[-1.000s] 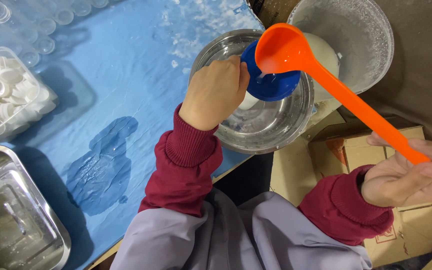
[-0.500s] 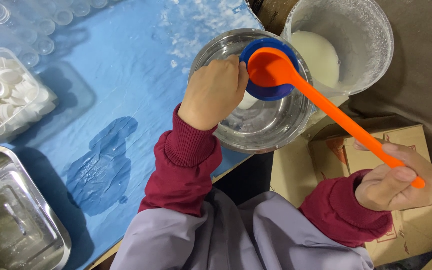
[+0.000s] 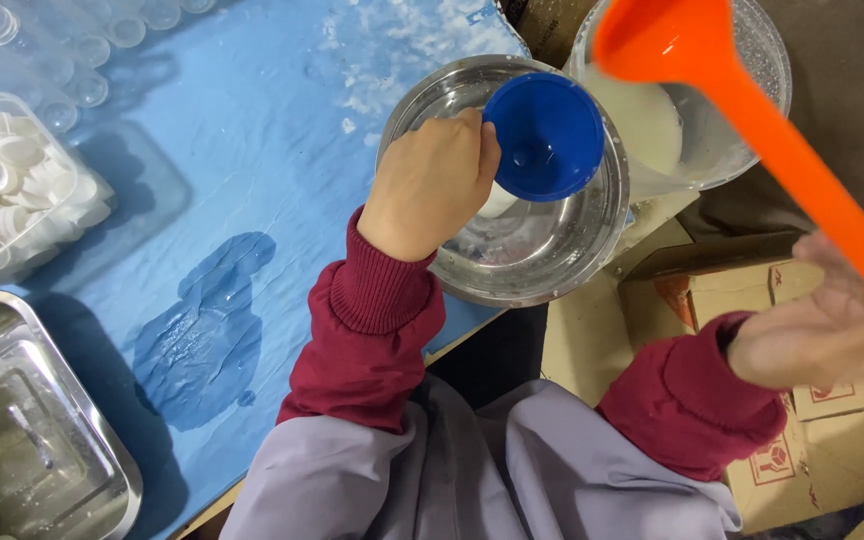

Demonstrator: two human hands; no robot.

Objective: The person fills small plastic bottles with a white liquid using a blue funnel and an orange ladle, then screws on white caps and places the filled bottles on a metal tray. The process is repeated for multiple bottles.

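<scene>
My left hand [image 3: 432,185] grips a small white bottle [image 3: 498,203] with a blue funnel [image 3: 544,135] set in its mouth, held inside a steel bowl [image 3: 497,275] at the table's edge. My right hand [image 3: 832,335], blurred, holds the handle of an orange ladle [image 3: 742,90]. The ladle's scoop hangs over a clear container of white liquid [image 3: 652,125] to the right of the bowl. The bottle is mostly hidden by my hand and the funnel.
A blue sheet [image 3: 212,220] with wet patches covers the table. A clear box of white caps [image 3: 7,190] sits at left, clear bottles [image 3: 72,45] at top left, a steel tray [image 3: 42,440] at bottom left. Cardboard boxes [image 3: 812,450] stand below right.
The ladle has lifted off the funnel and swung up and right over the container of white liquid. My left hand stays on the bottle and funnel.
</scene>
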